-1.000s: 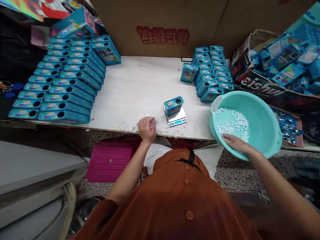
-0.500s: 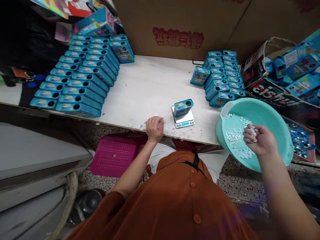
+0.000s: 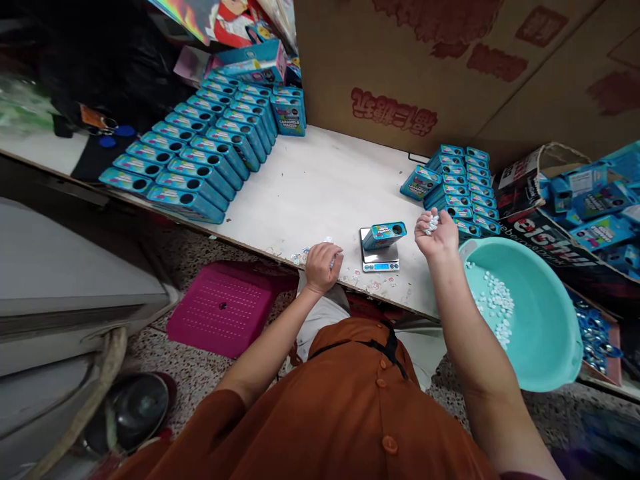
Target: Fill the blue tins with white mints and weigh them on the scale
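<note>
My right hand (image 3: 437, 235), palm up with curled fingers, holds several small white candies (image 3: 432, 225) above the table, right of the scale. A blue tin (image 3: 384, 235) with a dark round hole in its top stands on the small digital scale (image 3: 381, 267), whose display is lit. My left hand (image 3: 323, 267) rests at the table's front edge, left of the scale, its fingers curled round something small and pale that I cannot make out. More white candies (image 3: 500, 300) lie in the turquoise basin (image 3: 545, 320) at the right.
Rows of blue tins (image 3: 200, 153) stand at the left, with another group (image 3: 457, 183) at the back right. An open carton (image 3: 545, 227) of blue packs is beyond the basin. A large cardboard box (image 3: 390, 73) borders the back. Small stickers (image 3: 373, 285) lie along the front edge.
My right hand has moved left from over the basin towards the scale, still with white candies in it. The view has shifted; my left hand remains at the table edge.
</note>
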Motion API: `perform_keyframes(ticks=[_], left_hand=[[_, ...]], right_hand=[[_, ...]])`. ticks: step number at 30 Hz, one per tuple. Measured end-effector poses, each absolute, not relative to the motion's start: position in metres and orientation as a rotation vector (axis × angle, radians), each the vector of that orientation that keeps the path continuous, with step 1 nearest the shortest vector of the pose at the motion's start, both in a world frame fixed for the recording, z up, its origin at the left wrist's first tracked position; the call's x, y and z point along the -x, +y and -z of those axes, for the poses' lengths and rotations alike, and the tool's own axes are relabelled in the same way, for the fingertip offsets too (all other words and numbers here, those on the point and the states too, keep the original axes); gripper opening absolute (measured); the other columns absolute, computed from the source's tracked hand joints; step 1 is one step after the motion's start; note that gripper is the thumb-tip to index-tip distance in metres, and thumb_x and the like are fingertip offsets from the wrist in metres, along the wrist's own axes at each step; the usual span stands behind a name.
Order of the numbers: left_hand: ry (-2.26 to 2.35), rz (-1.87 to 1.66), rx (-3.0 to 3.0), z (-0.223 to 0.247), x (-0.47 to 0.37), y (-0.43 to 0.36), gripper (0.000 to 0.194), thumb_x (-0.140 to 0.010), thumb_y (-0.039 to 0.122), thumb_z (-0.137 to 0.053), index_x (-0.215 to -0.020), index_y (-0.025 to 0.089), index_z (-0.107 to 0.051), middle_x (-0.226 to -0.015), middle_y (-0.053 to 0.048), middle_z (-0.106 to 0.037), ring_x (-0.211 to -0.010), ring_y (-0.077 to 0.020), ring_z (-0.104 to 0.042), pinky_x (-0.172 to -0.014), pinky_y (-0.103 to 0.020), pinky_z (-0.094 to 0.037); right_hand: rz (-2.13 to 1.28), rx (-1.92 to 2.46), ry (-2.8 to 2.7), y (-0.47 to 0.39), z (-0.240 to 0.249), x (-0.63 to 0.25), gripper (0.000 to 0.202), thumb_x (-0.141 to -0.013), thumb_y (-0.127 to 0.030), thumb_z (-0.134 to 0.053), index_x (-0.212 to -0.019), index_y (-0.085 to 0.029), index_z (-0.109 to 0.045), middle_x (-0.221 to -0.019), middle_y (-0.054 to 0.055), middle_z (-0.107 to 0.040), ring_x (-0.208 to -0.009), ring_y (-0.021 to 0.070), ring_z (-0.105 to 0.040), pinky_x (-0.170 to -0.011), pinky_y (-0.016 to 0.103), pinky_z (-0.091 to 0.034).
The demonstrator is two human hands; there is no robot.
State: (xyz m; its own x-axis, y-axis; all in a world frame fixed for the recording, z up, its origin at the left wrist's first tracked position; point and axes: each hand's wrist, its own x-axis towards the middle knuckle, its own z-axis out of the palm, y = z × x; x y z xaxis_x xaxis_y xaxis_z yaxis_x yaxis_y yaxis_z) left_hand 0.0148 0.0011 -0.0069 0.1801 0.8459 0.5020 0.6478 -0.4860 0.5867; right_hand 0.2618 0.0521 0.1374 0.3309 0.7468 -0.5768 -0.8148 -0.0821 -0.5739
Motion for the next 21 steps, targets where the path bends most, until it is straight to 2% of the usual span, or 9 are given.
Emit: perform_keyframes(ticks=[6, 10, 14, 21], left_hand=[[1.447, -1.151, -2.185, 0.006, -0.014, 0.001, 0.026, -0.094, 0.036, -0.041, -0.095, 0.022, -0.063, -0.094, -0.007, -0.070, -0.101, -0.0237, -0.061, -0.091, -0.041, -0.043], [1.421, -1.163, -2.180, 0.006, -0.013, 0.002, 0.026, -0.094, 0.036, -0.042, -0.094, 0.022, -0.063, -0.093, -0.006, -0.070, -0.101, -0.0232, -0.061, -0.092, -0.040, -0.042], [1.419, -1.160, -2.172, 0.007, -0.013, 0.002, 0.026, -0.094, 0.036, -0.042, -0.094, 0.022, -0.063, -0.093, -0.006, -0.070, -0.101, -0.0233, -0.061, -0.091, -0.040, -0.042], [1.422, -1.183, -2.168, 0.008, -0.014, 0.001, 0.023, -0.093, 0.035, -0.044, -0.093, 0.022, -0.063, -0.093, -0.005, -0.071, -0.100, -0.0230, -0.061, -0.091, -0.040, -0.042]], right_hand=[[-1.205, 1.150, 0.002, 0.069, -0.130, -0.244, 0.039, -0.099, -0.037, -0.032, -0.066, -0.021, -0.042, -0.053, -0.006, -0.048, -0.045, 0.0050, -0.051, -0.041, 0.012, -0.041], [-1.138, 1.246, -0.149, 0.073, -0.127, -0.239, 0.041, -0.093, -0.049, -0.047, -0.063, -0.021, -0.041, -0.051, -0.008, -0.048, -0.049, 0.0059, -0.056, -0.047, 0.014, -0.047], [-1.095, 1.266, -0.239, 0.076, -0.125, -0.236, 0.046, -0.090, -0.054, -0.051, -0.060, -0.022, -0.037, -0.046, -0.009, -0.043, -0.047, 0.0059, -0.056, -0.051, 0.015, -0.050], [-1.082, 1.292, -0.232, 0.077, -0.127, -0.234, 0.045, -0.095, -0.047, -0.044, -0.058, -0.022, -0.036, -0.042, -0.008, -0.039, -0.043, 0.0060, -0.051, -0.051, 0.016, -0.051]])
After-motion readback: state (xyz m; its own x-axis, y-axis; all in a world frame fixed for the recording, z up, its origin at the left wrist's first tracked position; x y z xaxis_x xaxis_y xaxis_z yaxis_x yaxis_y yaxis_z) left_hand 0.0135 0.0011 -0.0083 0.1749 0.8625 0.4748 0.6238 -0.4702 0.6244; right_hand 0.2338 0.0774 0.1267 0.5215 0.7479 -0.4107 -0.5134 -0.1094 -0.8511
